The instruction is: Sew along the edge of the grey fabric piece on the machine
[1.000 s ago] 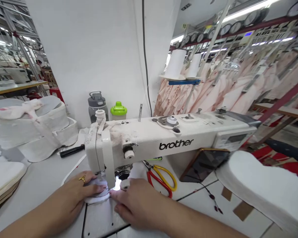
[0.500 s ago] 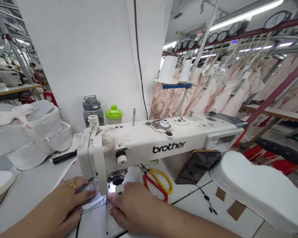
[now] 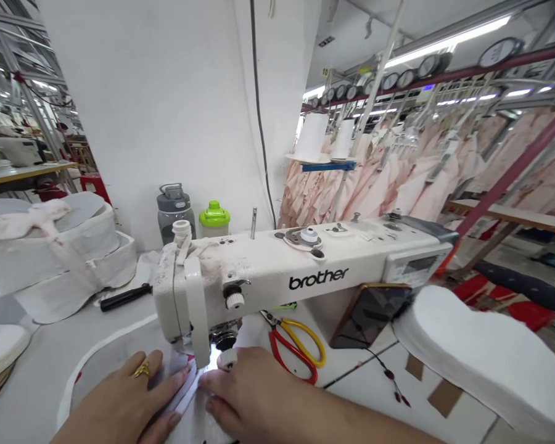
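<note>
Behind the white Brother sewing machine (image 3: 305, 271) I see a grey lidded water bottle (image 3: 174, 208) and a smaller bottle with a lime-green cap (image 3: 214, 218) standing side by side against the white wall; both are closed and I cannot tell what is in them. To my left, round white fabric-wrapped tubs (image 3: 50, 259) sit stacked on the table (image 3: 32, 376), a pale pink cloth bundle (image 3: 25, 219) lying on top. A stack of white foam-like cut pieces (image 3: 481, 361) overhangs the right side, with red-and-yellow-handled scissors (image 3: 298, 345) and a dark phone (image 3: 370, 311) leaning under the machine arm. The open room lies left of the needle, on bare table. My left hand (image 3: 129, 404), wearing a gold ring, lies flat with fingers together, pressing the grey-white fabric piece (image 3: 178, 385) just left of the presser foot. My right hand (image 3: 254, 394) rests palm-down, fingertips touching the same piece right at the lit needle area.
</note>
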Available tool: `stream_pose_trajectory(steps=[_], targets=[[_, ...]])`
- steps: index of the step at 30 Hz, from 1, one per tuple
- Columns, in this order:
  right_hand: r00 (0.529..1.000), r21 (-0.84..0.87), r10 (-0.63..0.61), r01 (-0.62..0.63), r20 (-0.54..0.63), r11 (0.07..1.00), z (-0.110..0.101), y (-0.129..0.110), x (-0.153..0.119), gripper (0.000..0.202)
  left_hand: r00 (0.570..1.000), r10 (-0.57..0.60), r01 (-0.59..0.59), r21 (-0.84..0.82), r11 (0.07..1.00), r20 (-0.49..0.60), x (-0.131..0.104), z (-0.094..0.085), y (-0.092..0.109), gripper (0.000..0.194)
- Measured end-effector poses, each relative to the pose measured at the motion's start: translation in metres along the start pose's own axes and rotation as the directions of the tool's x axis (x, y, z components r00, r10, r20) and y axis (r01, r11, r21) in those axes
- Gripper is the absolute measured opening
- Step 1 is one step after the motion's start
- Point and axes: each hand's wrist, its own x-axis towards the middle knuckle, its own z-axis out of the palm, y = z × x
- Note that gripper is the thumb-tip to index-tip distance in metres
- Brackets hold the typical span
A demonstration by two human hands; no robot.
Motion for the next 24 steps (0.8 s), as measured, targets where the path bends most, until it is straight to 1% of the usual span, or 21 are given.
stream_pose_trajectory(steps=[3,7,9,12,14,17,20,24], targets=[[0.999,-0.028,0.036,-0.035,0.010,0.999,-0.003,-0.002,0.001,0.028,1.000,0.020,-0.020,0.028,0.999,-0.005,0.004,-0.005,0.011,0.039],[0.998,-0.045,0.054,-0.053,0.028,0.998,-0.005,-0.003,0.003,0.028,0.999,0.022,-0.017,0.118,0.993,-0.043,0.009,-0.011,0.020,0.040],[0.997,-0.022,0.061,-0.061,0.041,0.998,-0.004,-0.004,0.004,0.026,0.998,0.030,-0.025,0.099,0.995,-0.051,0.008,-0.012,0.019,0.041],[0.996,0.011,0.074,-0.074,0.049,0.997,-0.003,-0.003,0.004,0.024,0.995,0.034,-0.032,0.020,0.999,-0.094,0.004,-0.015,0.010,0.039],[0.999,0.037,0.034,-0.035,0.037,0.999,-0.004,-0.002,0.003,0.027,0.995,0.062,-0.063,-0.005,0.998,-0.077,0.002,-0.019,0.003,0.041],[0.999,0.051,-0.023,0.022,0.025,0.998,-0.005,-0.002,0.000,0.030,0.989,0.141,-0.141,0.000,0.990,-0.031,0.004,-0.024,-0.003,0.045],[1.000,0.000,0.007,-0.007,0.019,1.000,-0.004,-0.001,0.000,0.029,0.988,0.152,-0.152,0.029,0.988,-0.022,0.010,-0.030,-0.001,0.042],[0.999,-0.051,0.031,-0.030,0.009,0.998,0.001,-0.001,0.000,0.029,0.990,0.139,-0.137,0.069,0.988,-0.028,0.015,-0.034,0.012,0.038]])
